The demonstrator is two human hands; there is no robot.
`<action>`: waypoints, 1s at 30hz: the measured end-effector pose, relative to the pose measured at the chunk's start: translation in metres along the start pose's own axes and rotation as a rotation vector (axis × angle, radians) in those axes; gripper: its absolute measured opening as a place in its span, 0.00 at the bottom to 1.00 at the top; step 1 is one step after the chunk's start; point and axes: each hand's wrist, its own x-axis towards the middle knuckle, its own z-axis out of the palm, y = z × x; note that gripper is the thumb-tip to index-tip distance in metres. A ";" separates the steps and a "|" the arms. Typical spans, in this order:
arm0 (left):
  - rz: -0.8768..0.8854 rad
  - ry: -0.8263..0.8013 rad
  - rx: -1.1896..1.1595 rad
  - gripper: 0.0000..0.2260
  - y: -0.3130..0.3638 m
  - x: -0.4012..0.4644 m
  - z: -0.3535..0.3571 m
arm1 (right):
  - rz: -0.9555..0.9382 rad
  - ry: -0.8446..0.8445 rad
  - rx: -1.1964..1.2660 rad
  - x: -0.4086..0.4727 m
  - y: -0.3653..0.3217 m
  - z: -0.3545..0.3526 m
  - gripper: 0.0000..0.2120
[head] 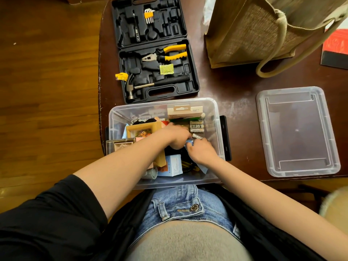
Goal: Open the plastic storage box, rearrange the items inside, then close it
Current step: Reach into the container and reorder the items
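Clear plastic storage box point(216, 117) stands open at the near edge of the bench point(235, 87), toward its left end, against the person's waist. Black latch point(225, 138) on its right wall.

Contents: white carton point(185, 111) upright against the far wall; a row of batteries point(196, 126) just in front of it; a wooden picture frame point(143, 129) left of centre; a second, darker frame point(120, 145) at the left wall; a pale blue box point(173, 165) and a small grey cup point(151, 173) near the front wall.

Both hands are inside the box, close together at its middle. Left hand point(177, 136): fingers curled downward over the items; what it holds, if anything, I cannot tell. Right hand point(202, 149): grip narrow, fingers pinching a single battery point(196, 136), with a blue scrap point(189, 143) between the two hands.

Lid point(297, 130), clear, lies flat on the bench to the right of the box, well apart from it, near the front right corner.

Beyond the box, at the left edge: open black tool case point(156, 48) with yellow-handled pliers point(167, 53), a hammer point(150, 84) and hex keys point(148, 16). Far right: burlap bag point(254, 32), and a red and black booklet point(335, 49) at the right edge.
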 end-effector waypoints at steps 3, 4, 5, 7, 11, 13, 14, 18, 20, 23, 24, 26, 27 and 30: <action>-0.004 0.000 -0.011 0.26 0.000 0.002 -0.001 | -0.038 -0.128 -0.033 0.007 0.000 -0.007 0.21; -0.006 0.002 -0.014 0.26 0.000 0.001 -0.002 | -0.034 -0.139 -0.026 0.010 0.000 -0.008 0.20; -0.004 -0.003 -0.018 0.26 0.000 0.001 -0.002 | -0.022 -0.141 -0.015 0.013 0.000 -0.007 0.19; 0.001 -0.010 -0.016 0.25 0.001 0.000 -0.003 | 0.002 -0.107 -0.002 0.016 0.000 -0.004 0.18; 0.028 0.002 -0.018 0.27 0.004 -0.005 0.000 | 0.052 -0.063 0.106 0.016 0.002 -0.003 0.17; 0.058 0.039 -0.042 0.26 0.004 -0.007 0.001 | 0.078 -0.075 0.224 0.015 0.003 -0.006 0.14; 0.076 0.069 -0.054 0.24 0.004 -0.008 0.001 | 0.101 -0.089 0.279 0.014 0.003 -0.006 0.13; 0.124 0.201 -0.064 0.13 0.004 -0.011 -0.004 | 0.157 -0.070 0.510 0.011 0.006 -0.008 0.13; 0.128 0.232 -0.082 0.11 0.003 -0.017 -0.011 | 0.121 -0.048 0.651 0.005 0.006 -0.014 0.09; 0.106 0.316 -0.225 0.10 -0.006 -0.036 -0.026 | 0.089 -0.071 0.768 0.000 0.007 -0.022 0.11; 0.096 0.359 -0.298 0.09 -0.012 -0.046 -0.030 | 0.093 -0.095 0.787 -0.001 0.007 -0.023 0.11; 0.057 0.472 -0.443 0.08 -0.026 -0.066 -0.035 | 0.105 -0.118 0.789 -0.003 0.006 -0.023 0.13; 0.027 0.534 -0.519 0.08 -0.034 -0.076 -0.036 | 0.107 -0.112 0.768 -0.003 0.005 -0.022 0.13; -0.083 0.740 -0.733 0.08 -0.058 -0.103 -0.028 | 0.115 -0.098 0.667 -0.002 0.001 -0.021 0.14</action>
